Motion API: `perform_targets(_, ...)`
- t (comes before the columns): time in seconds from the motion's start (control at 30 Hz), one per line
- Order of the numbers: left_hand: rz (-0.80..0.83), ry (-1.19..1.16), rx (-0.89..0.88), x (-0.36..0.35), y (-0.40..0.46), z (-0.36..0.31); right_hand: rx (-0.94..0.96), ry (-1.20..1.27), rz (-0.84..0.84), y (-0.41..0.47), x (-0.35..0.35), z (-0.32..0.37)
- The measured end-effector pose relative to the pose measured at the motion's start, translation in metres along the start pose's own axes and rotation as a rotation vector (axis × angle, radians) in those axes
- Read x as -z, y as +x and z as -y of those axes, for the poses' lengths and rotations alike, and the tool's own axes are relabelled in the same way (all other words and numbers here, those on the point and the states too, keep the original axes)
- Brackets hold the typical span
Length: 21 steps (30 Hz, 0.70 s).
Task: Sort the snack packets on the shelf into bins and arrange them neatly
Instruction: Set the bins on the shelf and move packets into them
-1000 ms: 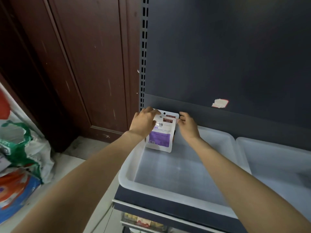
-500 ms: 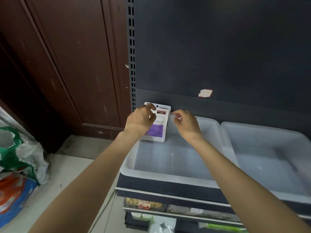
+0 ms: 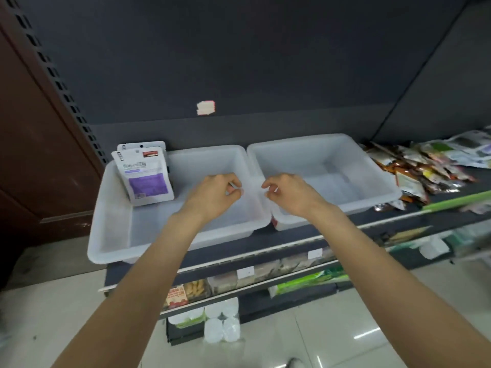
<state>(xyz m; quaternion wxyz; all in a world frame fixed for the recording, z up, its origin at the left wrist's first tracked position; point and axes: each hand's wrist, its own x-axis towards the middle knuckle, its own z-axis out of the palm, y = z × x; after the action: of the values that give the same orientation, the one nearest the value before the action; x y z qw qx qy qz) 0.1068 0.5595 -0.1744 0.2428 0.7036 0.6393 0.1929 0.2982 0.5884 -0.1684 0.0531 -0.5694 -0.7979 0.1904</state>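
Your left hand (image 3: 215, 193) and right hand (image 3: 288, 193) hover over the left bin (image 3: 111, 240), fingers loosely curled, holding nothing. You are between packets; the next move calls for a reach to the loose snack pile (image 3: 425, 166), right of the right bin (image 3: 382, 197). Both bins are smooth translucent plastic tubs. Flat white-and-purple pouches (image 3: 144, 176) lean upright in the left bin's far-left corner.

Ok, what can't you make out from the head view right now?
- Rear white packet: mostly covered by the purple-label packet.
- Loose snack packets at right: blurred, cut by the frame edge; no count.
- Lower-shelf goods: blurred, partly behind the shelf lips.
- Packet print: too small.
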Motion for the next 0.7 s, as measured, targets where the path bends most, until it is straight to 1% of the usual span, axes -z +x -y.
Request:
perform_targets(0.2, 0.073, 0.006, -0.097, -0.075, 0.033, -0.107, -0.153, 0.06, -0.043, -0.054, 0.039, -0.122)
perform_targets(0.37, 0.191, -0.023, -0.202, -0.145, 0.063, -0.211, -0.2, 0.114, -0.08, -0.101, 0.08, -0.233)
perform_targets(0.53, 0.233, -0.103, -0.262, -0.206, 0.095, -0.302, -0.265, 0.175, -0.129, -0.138, 0.118, -0.338)
perform_targets(0.7, 0.269, -0.174, -0.324, -0.26, 0.139, -0.377, -0.322, 0.163, -0.169, -0.16, 0.156, -0.426)
